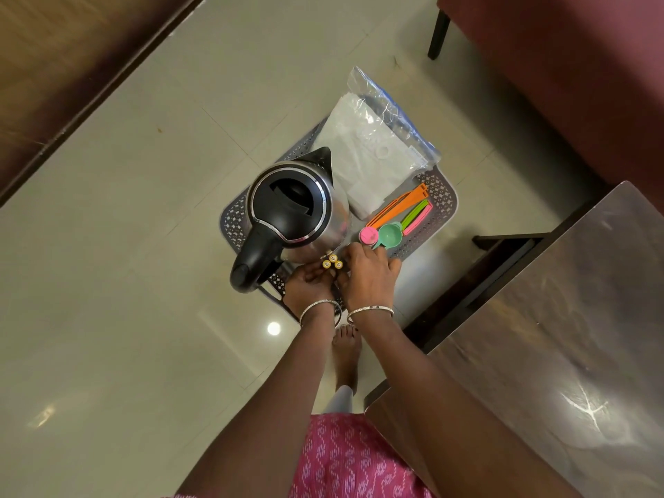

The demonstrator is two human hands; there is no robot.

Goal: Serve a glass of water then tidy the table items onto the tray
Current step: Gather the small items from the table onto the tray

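A grey perforated tray [443,195] carries a steel and black electric kettle [294,210], a clear plastic bag [373,152], orange, green and pink clips [402,208], a small pink cup [368,234] and a green funnel [390,234]. At the tray's near edge, my left hand [309,282] holds three yellow-tipped batteries [332,262] upright beside the kettle's base. My right hand [368,273] lies just to the right with its fingers curled in against the same batteries. No glass is in view.
A dark glossy wooden table [553,354] fills the lower right. A maroon seat with a black leg [440,34] stands at the top right, and a wooden panel [72,66] runs along the top left. Pale floor tiles [125,264] surround the tray. My bare foot [346,357] is below it.
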